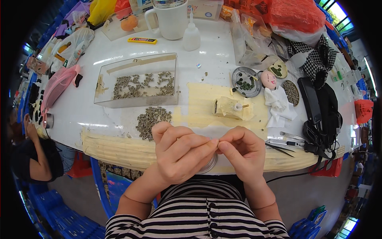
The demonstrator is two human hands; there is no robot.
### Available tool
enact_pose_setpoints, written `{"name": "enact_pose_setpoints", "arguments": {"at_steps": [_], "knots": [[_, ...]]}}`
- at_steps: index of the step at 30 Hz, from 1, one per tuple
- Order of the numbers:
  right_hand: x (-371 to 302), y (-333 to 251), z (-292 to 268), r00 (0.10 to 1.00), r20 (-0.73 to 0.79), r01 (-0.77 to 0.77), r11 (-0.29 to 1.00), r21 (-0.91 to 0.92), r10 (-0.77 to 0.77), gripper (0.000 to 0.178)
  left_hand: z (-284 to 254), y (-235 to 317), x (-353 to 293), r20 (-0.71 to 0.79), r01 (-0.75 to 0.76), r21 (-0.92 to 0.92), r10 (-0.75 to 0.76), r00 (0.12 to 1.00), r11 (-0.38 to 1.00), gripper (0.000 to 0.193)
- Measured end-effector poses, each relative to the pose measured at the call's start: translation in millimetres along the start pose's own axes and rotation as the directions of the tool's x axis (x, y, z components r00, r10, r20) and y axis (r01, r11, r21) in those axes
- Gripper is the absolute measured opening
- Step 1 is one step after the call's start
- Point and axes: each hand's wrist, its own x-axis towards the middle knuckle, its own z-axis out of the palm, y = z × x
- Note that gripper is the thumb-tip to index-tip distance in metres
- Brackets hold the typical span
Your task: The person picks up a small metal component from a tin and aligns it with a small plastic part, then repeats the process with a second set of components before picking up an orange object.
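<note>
My left hand and my right hand meet fingertip to fingertip above the table's near edge. Both are closed in a pinch, and whatever sits between the fingertips is too small to name. Partly hidden under them is the rim of a round dish. Just beyond my left hand lies a heap of small grey-brown pieces. Behind that heap, a clear plastic box holds more such pieces. Past my right hand stands a tape-covered block with a short rod sticking out.
At right are a round clear dish of dark green pieces, crumpled tissue, tweezers and a black strapped bag. A white mug, squeeze bottle and pink fan stand farther off. Another person's arm shows at left.
</note>
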Motion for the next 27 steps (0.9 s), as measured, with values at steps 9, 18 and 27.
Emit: {"name": "enact_pose_setpoints", "arguments": {"at_steps": [9,18,27], "knots": [[2.1,3.3,10.4,0.798,0.158,0.538,0.569,-0.622,-0.582,0.025,2.8,-3.4,1.3,-0.02,0.138,-0.079,-0.14,0.99,0.987,0.025],[-2.0,2.0,-0.3,0.992,0.07,0.112,0.98,-0.164,-0.101,0.02,0.2,-4.0,2.0,-0.015,0.147,-0.152,-0.151,0.988,0.977,0.025],[-0.3,5.8,1.3,0.999,0.043,0.012,1.0,0.007,-0.012,0.014,0.5,-3.2,4.0,-0.001,0.135,-0.157,-0.137,0.991,0.978,0.025]]}}
